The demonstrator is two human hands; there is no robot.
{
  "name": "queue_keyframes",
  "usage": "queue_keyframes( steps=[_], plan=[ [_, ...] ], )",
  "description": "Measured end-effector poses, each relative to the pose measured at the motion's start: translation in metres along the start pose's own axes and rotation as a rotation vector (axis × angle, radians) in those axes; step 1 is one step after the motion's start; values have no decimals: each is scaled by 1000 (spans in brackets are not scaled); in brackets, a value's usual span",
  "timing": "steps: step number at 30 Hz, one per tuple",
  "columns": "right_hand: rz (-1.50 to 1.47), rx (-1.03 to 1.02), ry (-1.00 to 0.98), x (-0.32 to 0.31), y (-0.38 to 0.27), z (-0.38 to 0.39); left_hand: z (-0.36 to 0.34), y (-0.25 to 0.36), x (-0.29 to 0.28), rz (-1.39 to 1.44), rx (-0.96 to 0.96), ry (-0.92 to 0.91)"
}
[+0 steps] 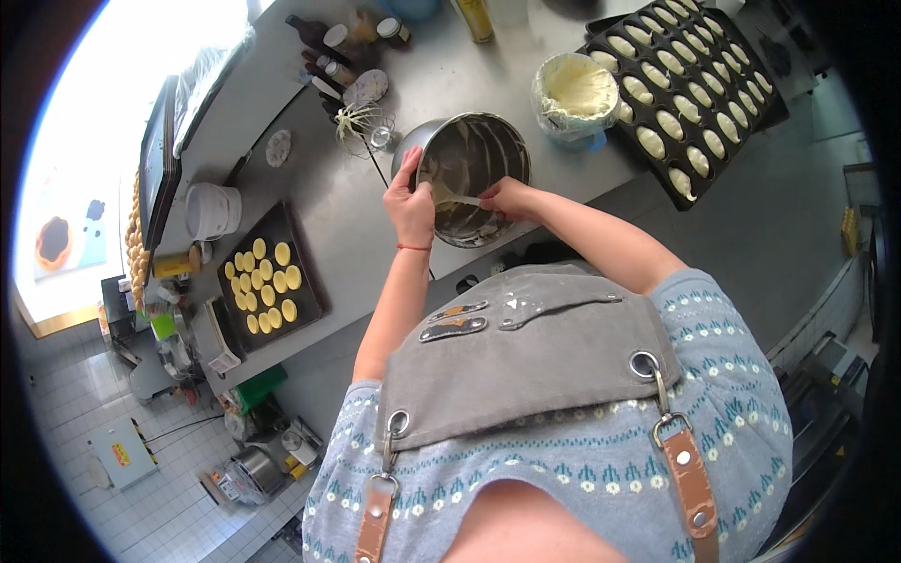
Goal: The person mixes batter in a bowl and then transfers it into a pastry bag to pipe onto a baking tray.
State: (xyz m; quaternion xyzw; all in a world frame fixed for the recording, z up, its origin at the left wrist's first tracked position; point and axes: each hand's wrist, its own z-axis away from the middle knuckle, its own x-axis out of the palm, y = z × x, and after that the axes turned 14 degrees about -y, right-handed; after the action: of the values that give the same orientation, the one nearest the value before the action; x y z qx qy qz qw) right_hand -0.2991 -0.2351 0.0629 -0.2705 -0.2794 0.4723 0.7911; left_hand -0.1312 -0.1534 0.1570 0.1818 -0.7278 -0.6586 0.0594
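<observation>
A steel mixing bowl [488, 150] is tipped on the worktop, its mouth turned toward me. Pale batter is smeared over its inner wall. My left hand [410, 202] grips the bowl's left rim, with the fingers along the outside. Inside the mouth, my right hand [507, 199] is closed on the handle of a pale spatula [457, 197]. The spatula's head points left, toward my left hand, and lies close to the bowl's wall. Just right of the bowl stands a tub [577, 89] lined with a clear bag and filled with pale batter.
At the far right, a dark moulded pan [690, 98] holds batter in oval hollows. A whisk [359, 122] lies left of the bowl, near jars [392, 33]. Farther left are a tray [298, 225] of yellow oval cakes and a white bucket [212, 211]. The worktop's front edge [601, 195] runs before me.
</observation>
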Motion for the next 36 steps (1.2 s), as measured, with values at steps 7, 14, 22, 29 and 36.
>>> queue_keyframes(
  steps=[7, 14, 22, 29, 36],
  plan=[
    [-106, -166, 52, -18, -38, 128, -21, -11, -29, 402, -127, 280],
    [-128, -399, 325, -49, -51, 227, -60, -45, -17, 649, -210, 429],
    [626, -252, 1064, -92, -35, 289, -65, -57, 1, 603, -152, 518],
    [1353, 0, 1348, -106, -10, 283, -3, 25, 101, -126, 385, -465],
    [1418, -124, 1259, -119, -15, 277, -51, -52, 184, 993, -793, -407]
  ],
)
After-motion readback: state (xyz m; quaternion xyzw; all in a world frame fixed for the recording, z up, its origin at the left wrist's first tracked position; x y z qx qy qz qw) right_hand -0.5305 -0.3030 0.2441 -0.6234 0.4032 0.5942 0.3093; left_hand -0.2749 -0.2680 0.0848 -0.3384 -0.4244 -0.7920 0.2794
